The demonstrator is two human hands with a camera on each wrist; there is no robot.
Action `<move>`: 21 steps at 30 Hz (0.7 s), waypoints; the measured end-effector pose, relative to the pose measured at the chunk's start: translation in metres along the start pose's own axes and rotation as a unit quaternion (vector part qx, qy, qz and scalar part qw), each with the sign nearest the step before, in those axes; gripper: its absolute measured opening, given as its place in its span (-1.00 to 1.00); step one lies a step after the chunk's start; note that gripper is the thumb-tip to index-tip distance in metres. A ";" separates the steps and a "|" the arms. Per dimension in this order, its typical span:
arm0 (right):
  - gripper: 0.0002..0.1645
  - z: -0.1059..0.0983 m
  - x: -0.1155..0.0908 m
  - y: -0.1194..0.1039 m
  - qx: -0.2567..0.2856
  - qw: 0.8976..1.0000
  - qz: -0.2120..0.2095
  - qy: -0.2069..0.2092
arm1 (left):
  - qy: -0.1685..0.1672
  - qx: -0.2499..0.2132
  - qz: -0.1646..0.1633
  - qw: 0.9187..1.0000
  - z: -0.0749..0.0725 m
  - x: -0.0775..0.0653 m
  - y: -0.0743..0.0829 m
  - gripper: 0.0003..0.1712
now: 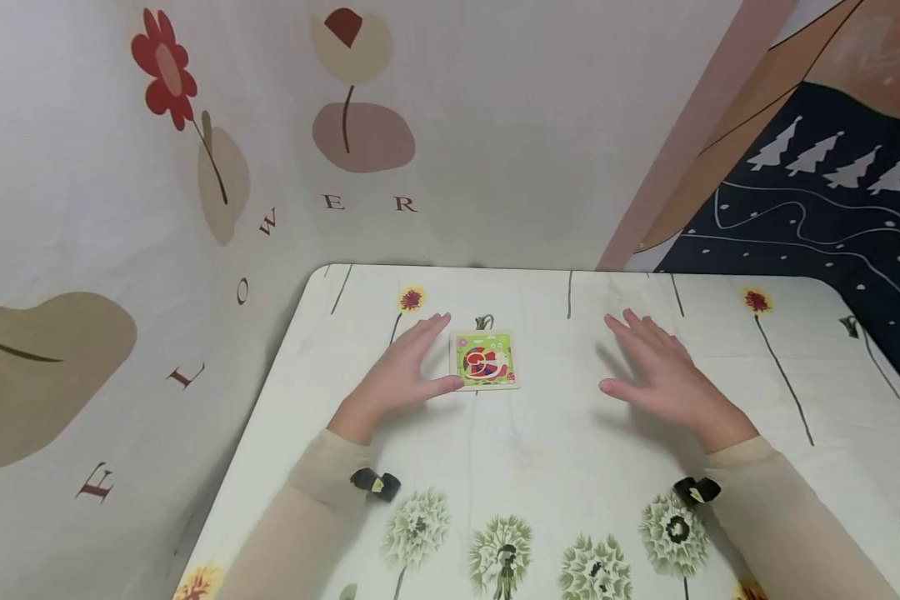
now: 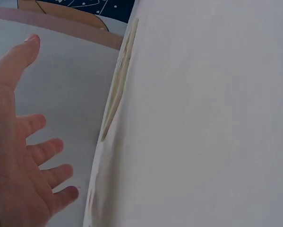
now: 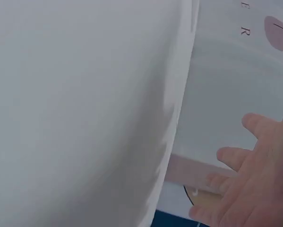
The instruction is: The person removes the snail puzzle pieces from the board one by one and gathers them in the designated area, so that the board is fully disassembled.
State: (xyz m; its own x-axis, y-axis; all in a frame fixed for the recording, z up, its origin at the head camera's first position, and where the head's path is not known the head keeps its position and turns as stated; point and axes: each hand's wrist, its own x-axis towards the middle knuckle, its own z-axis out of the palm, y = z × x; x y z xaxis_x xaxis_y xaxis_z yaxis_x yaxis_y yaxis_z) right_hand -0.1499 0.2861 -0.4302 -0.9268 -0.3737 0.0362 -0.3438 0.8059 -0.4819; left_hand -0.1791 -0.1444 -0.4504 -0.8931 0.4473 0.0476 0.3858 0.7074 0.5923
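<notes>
A small square board with a pale wooden rim and a red snail on green, which looks like a children's puzzle, lies flat on the table. My left hand hovers just left of it, fingers spread and nothing held. In the head view its thumb tip overlaps the board's lower left corner. The left wrist view shows the board edge-on, apart from the left hand. Farther right, my right hand is held over the table with loosely spread fingers and nothing in it; the right wrist view shows this hand too.
The table has a white cover printed with flowers and dandelions. Behind it hangs a pale cloth with printed flowers and letters. A dark patterned cloth is at the right. Each wrist carries a small black device.
</notes>
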 end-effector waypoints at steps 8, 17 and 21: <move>-0.07 0.020 0.019 -0.014 0.114 0.993 -0.031 0.015 | 0.003 -0.076 -0.004 0.997 0.013 0.006 0.000 0.12; -0.26 0.051 0.045 -0.038 0.213 0.977 0.013 0.002 | 0.001 -0.062 -0.023 0.998 0.026 0.009 -0.011 0.08; -0.29 0.062 0.058 -0.050 0.222 0.975 0.025 0.005 | 0.005 -0.045 -0.024 0.999 0.030 0.009 -0.013 0.13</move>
State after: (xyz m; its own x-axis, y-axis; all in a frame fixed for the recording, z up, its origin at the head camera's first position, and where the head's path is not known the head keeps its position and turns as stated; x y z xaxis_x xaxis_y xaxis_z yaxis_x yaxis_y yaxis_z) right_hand -0.1776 0.1957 -0.4583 -0.9431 -0.3323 0.0096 -0.2000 0.5440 -0.8149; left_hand -0.1853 -0.1334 -0.4816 -0.9127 0.4078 0.0257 0.3205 0.6756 0.6640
